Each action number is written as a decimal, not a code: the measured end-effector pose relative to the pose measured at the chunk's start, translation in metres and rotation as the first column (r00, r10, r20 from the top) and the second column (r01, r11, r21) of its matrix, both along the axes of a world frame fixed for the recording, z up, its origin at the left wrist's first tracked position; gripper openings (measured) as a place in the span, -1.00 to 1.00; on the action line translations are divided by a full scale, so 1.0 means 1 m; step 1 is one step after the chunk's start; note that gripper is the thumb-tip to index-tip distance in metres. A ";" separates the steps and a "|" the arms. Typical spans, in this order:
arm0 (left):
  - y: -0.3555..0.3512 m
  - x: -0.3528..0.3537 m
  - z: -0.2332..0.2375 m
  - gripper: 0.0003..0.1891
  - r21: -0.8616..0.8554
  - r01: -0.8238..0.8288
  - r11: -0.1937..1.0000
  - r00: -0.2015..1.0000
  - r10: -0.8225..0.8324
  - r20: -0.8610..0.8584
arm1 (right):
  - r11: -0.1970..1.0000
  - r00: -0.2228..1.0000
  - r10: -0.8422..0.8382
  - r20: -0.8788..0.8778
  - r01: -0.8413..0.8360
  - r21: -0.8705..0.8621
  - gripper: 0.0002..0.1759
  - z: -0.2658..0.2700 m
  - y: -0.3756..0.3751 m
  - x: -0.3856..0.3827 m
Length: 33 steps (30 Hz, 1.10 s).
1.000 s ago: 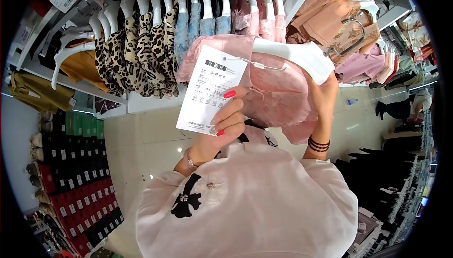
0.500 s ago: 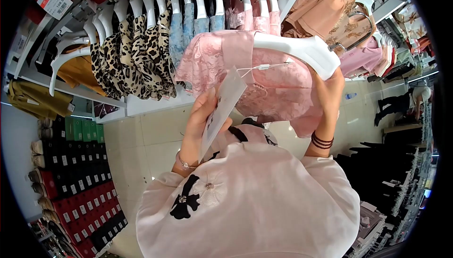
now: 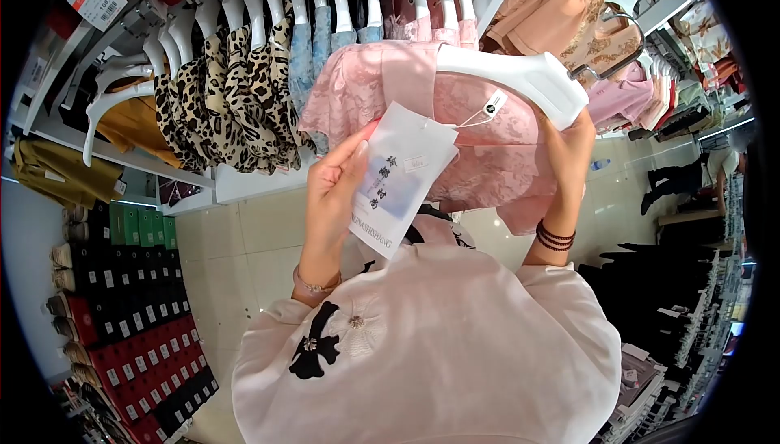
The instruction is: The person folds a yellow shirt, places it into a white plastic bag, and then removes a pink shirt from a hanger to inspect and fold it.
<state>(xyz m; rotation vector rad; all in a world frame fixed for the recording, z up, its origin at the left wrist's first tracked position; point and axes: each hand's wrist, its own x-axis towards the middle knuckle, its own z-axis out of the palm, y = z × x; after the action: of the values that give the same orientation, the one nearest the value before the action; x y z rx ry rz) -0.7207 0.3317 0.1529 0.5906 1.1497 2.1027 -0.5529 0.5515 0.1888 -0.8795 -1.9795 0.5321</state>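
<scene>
A pink patterned blouse (image 3: 491, 172) hangs on a white hanger (image 3: 520, 78) in front of me, its metal hook pointing right. My right hand (image 3: 571, 147) is closed round the hanger's end and the cloth near it. Between the thumb and fingers of my left hand (image 3: 335, 184) is a white hang tag (image 3: 406, 176), printed with dark characters and a pale blue-violet patch. A thin string joins the tag to the blouse, with a small white seal (image 3: 493, 103) on it. The tag's face is turned towards me and covers part of the blouse.
Behind the blouse is a rail of leopard-print tops (image 3: 244, 95), blue garments (image 3: 325, 38) and pink ones. Peach tops (image 3: 552, 13) hang at the upper right. Shoe boxes (image 3: 138, 314) are stacked at left, dark trousers (image 3: 650, 306) at right. A person (image 3: 691, 176) stands far right.
The tag has turned from nearly edge-on to facing me, showing its printed side. My left hand has shifted slightly left. The right hand still grips the hanger in about the same place.
</scene>
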 end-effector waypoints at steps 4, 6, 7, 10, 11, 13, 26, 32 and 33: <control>-0.006 -0.009 -0.008 -0.81 0.031 -0.016 0.999 1.000 0.015 0.026 | 1.000 1.000 0.005 -0.024 -0.004 0.014 -0.59 0.003 0.011 0.003; -0.008 -0.016 -0.013 -0.86 0.081 -0.008 0.997 0.999 0.004 0.043 | 1.000 0.998 0.016 -0.054 -0.015 0.018 -0.59 0.008 0.017 0.001; -0.009 -0.017 -0.011 -0.88 0.033 -0.012 0.999 1.000 0.011 0.022 | 1.000 0.997 0.021 -0.068 -0.020 0.016 -0.59 0.013 0.018 0.000; -0.014 -0.024 -0.020 -0.84 0.023 0.044 0.999 0.995 -0.042 -0.088 | 0.998 0.994 0.055 -0.093 -0.054 0.011 -0.61 0.013 0.032 -0.001; -0.013 -0.023 -0.017 -0.74 -0.032 0.000 0.999 0.991 -0.004 -0.130 | 0.998 0.994 0.061 -0.090 -0.060 0.011 -0.62 0.014 0.033 -0.002; -0.016 -0.028 -0.023 -0.69 -0.041 -0.026 0.999 0.973 0.016 -0.230 | 0.998 0.994 0.059 -0.088 -0.059 -0.001 -0.65 0.018 0.029 -0.004; -0.020 -0.033 -0.034 -0.49 -0.035 -0.297 0.954 0.769 0.217 -0.601 | 0.998 0.998 0.055 0.026 -0.054 -0.015 -0.73 0.018 0.015 -0.002; -0.016 -0.027 -0.029 -0.37 -0.021 -0.327 0.945 0.702 0.228 -0.674 | 0.998 0.998 0.064 -0.022 -0.065 -0.018 -0.73 0.018 0.014 -0.001; -0.017 -0.024 -0.023 -0.39 -0.005 -0.339 0.941 0.658 0.233 -0.716 | 0.998 0.998 0.066 -0.009 -0.066 -0.023 -0.72 0.018 0.015 0.001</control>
<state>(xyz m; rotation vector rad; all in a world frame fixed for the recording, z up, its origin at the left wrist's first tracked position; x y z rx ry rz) -0.7450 0.3146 0.1299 1.3041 1.9119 2.0627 -0.5520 0.5667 0.2064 -0.8271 -2.0043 0.5973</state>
